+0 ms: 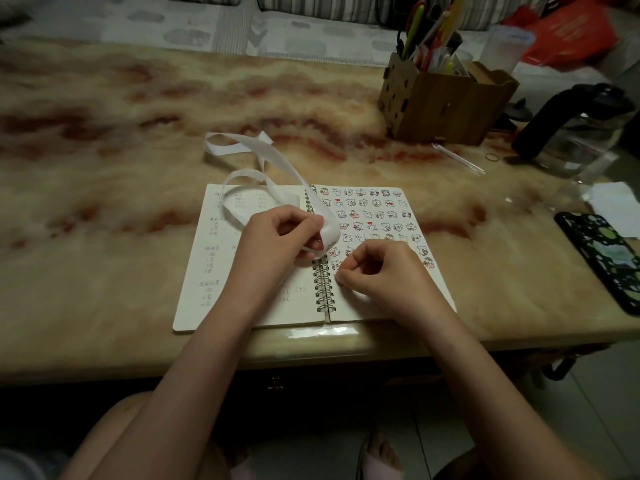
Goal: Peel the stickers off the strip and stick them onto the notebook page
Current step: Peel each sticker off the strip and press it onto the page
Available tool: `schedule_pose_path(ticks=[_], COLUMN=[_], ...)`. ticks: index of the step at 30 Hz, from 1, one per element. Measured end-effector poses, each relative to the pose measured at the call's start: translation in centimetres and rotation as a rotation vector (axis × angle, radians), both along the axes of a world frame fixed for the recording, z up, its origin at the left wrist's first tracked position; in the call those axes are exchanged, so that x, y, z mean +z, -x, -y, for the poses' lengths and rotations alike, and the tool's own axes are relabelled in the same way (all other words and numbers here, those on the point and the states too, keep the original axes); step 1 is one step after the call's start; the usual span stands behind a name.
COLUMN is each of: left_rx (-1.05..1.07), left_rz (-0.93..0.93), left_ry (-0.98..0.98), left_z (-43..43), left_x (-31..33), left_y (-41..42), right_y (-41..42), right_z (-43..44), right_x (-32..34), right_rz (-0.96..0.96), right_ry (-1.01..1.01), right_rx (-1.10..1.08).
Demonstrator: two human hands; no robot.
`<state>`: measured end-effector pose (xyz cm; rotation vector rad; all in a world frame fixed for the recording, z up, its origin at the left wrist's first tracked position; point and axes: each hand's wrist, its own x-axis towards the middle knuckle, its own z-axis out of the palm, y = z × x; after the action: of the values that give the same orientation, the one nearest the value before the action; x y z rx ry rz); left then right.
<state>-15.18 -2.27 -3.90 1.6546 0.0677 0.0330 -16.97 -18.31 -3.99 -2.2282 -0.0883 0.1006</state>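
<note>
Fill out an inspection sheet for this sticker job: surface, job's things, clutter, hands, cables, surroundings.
Surface: glossy table, marbled tan and red.
Job's things: spiral notebook lies open; rows of stickers cover the upper right page; the white strip loops from the left hand over the left page onto the table behind.
Clutter: wooden pen holder, pen, rubber band, glass jug and phone, all to the right.
Hands: left hand grips the strip; right hand has its fingers pinched low on the right page; any sticker there is too small to tell.
Cables: nothing seen.
Surroundings: striped cushions behind, red bag, tiled floor.
</note>
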Motion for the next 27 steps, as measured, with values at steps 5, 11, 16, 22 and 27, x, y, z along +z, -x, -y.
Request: schedule_pose_path(ticks=[5, 11, 16, 22, 27], left_rx=[0.0, -0.009, -0.015, -0.017, -0.005], left_rz=[0.007, 0.015, 0.017, 0.023, 0.031], left_ry=[0.005, 0.02, 0.01, 0.02, 0.02], left_z=[0.04, -0.03, -0.07, -0.06, -0.13], left_x=[-0.03, -0.03, 0.0, 0.09, -0.07], left_y=[0.0, 0.14, 0.1, 0.05, -0.03], right_y=[-0.33, -0.75, -0.72, -0.85, -0.88], right_z=[0.42, 0.72, 0.56, 0.53, 0.62], right_x=[-0.38, -0.49, -0.59, -0.54, -0.26], right_rz=[0.005, -0.042, -0.018, 0.001, 0.06], right_ry=[-0.052, -0.056, -0.078, -0.029, -0.094], right_rx=[-0.016, 0.025, -0.017, -0.007, -0.042])
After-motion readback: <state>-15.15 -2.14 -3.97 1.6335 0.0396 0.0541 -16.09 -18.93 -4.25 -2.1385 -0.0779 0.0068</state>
